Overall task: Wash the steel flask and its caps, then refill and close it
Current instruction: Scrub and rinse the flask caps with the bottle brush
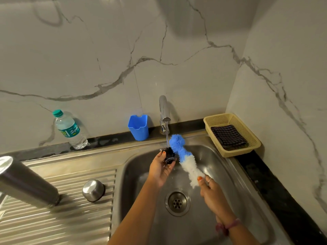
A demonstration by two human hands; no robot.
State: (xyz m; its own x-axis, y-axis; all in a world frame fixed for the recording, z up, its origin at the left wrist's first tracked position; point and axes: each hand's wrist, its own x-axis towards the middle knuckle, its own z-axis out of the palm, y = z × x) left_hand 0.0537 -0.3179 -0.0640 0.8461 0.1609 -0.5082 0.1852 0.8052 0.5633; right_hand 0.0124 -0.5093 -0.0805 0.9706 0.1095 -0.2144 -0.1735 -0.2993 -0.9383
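Two forearms reach up from the bottom edge toward the steel sink (221,167), and I see them from above. On my left, nearest the camera, the ribbed steel drainboard (70,218) carries the steel flask (26,183), which stands upright with its mouth at the upper left edge of view; its body is brushed metal, dark near the base. Just right of it, apart from it, the steel outer cap (93,190) sits dome-up on the ridges.

Over the basin, the drain (177,202) lies between my wrists, with bare steel around it. My right hand (210,188) grips the white lower end of a bottle brush (184,156), whose fluffy head turns blue toward the tip. My left hand (160,167) holds the small black inner cap (170,155) between thumb and fingers, and the brush head touches its right side. Water runs from the chrome tap (164,112) straight onto the cap.

Behind the sink, a dark stone ledge runs along the marble wall. A blue plastic cup (138,128) stands just left of the tap, and a water bottle (69,129) with a green cap stands well left of that. At the right corner, a beige mesh basket (247,135) holds a folded dark checked cloth (229,137) and overhangs the basin's rim.
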